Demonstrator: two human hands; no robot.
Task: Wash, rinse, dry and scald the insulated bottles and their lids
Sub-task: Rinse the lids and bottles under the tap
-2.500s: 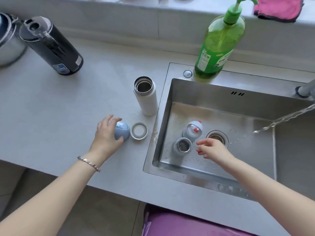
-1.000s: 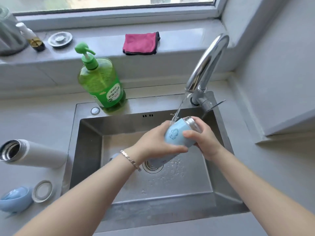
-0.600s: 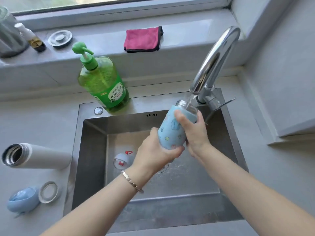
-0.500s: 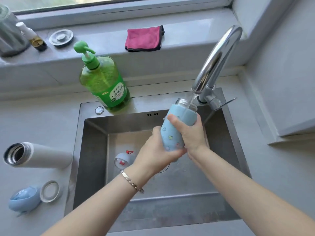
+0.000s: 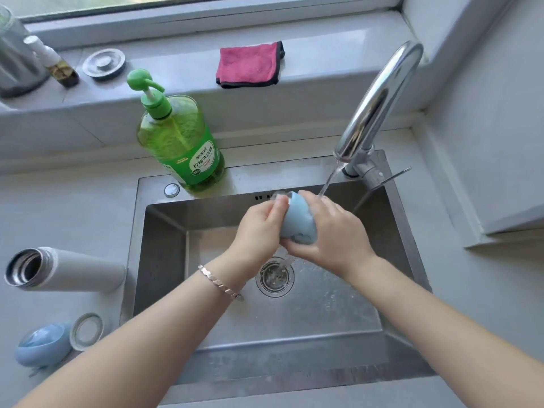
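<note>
Both my hands hold a small light-blue insulated bottle (image 5: 298, 220) over the steel sink (image 5: 164, 257). It is tipped with its mouth pointing away from me. My left hand (image 5: 259, 228) grips its left side near the mouth. My right hand (image 5: 335, 234) wraps round its right side and base. Water runs from the tap (image 5: 379, 98) onto my right hand. A white insulated bottle (image 5: 67, 270) stands open on the counter to the left. A blue lid (image 5: 42, 344) and a ring-shaped part (image 5: 86, 331) lie at the lower left.
A green dish-soap pump bottle (image 5: 179, 139) stands on the sink's back rim. A pink cloth (image 5: 250, 64) lies folded on the window ledge, with a drain stopper (image 5: 103, 63), a small spray bottle (image 5: 56, 63) and a jar at the ledge's left end. The drain (image 5: 275, 276) is below my hands.
The blue bottle was upright with its mouth under the stream; it is now tipped away and lower. The small lid in the sink is hidden behind my left arm.
</note>
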